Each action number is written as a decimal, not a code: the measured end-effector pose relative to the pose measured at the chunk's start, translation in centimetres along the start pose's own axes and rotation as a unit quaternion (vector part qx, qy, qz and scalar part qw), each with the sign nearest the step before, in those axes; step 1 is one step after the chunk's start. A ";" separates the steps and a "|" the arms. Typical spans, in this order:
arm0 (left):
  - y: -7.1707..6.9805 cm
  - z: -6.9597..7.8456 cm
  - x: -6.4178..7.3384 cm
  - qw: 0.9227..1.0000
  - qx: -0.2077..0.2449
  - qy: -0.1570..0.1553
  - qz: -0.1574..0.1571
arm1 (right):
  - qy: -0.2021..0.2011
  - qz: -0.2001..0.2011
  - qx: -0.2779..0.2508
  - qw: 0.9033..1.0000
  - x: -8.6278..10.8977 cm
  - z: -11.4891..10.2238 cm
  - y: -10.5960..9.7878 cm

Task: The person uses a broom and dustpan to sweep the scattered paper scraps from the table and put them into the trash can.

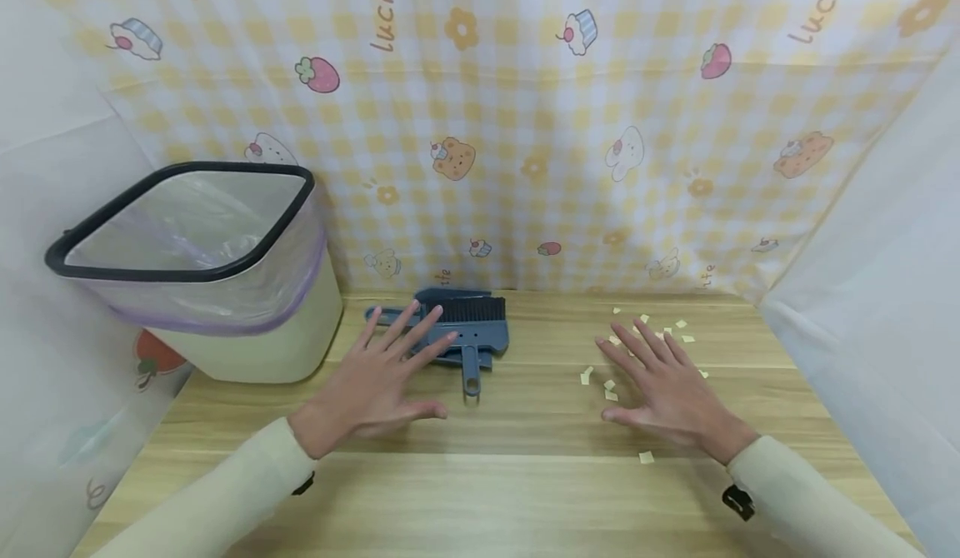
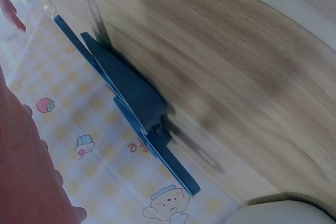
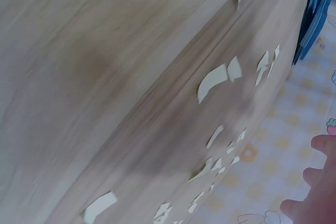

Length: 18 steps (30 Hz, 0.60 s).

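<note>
Head view: holds left hand (image 1: 371, 387) near brush (image 1: 483, 335) and dustpan (image 1: 442, 294), right hand (image 1: 667, 391) by scraps (image 1: 611, 395) on tabletop (image 1: 525, 491), with all fingers spread; apparently has swept none yet, leaves visible scraps loose.

Tabletop (image 1: 525, 491): wood-grain look, smooth, slight sheen. Brush & dustpan set (image 1: 487, 338): smooth hard plast., semi-matt, w/ stiff-looking bristles (image 1: 472, 310). Scraps (image 1: 647, 458): thin matt paper. Bin (image 1: 300, 354): smooth plast., matt rim (image 1: 187, 275); liner (image 1: 217, 208): glossy clear plast. film, crinkled. Backdrop (image 1: 562, 125): printed matt cloth, lightly creased. 2 sleeves (image 1: 213, 487): matt cloth.
</note>
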<state>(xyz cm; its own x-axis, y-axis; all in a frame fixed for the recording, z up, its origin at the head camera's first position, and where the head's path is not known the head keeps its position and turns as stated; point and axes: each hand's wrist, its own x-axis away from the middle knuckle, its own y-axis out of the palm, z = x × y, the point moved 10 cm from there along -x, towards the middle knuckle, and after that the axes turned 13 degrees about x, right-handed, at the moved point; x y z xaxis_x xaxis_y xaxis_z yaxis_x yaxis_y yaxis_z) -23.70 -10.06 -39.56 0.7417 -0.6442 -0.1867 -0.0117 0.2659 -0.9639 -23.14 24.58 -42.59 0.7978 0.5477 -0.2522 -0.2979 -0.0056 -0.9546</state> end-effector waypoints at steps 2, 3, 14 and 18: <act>0.0 -0.3 0.2 1.000 0.003 -0.006 -0.002 | 0.004 -0.001 -0.002 1.000 0.2 0.4 0.1; 0.0 -0.5 0.3 1.000 -0.001 -0.009 -0.003 | 0.006 -0.003 -0.004 1.000 0.3 0.5 0.2; -0.5 -2.6 0.7 0.999 0.010 -0.028 0.015 | 0.011 0.006 -0.023 1.000 0.6 1.3 0.2; -0.8 -3.4 0.3 0.999 0.020 -0.048 0.014 | 0.011 0.008 -0.034 0.999 -0.1 1.1 -0.1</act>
<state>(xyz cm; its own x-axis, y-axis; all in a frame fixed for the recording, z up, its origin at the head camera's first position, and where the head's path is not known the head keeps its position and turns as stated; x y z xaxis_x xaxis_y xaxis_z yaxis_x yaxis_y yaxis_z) -25.75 -12.94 -39.47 0.8028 -0.5642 -0.1929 -0.0083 0.3130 -0.9497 -23.80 25.48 -42.32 0.8054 0.5278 -0.2698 -0.2747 -0.0711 -0.9589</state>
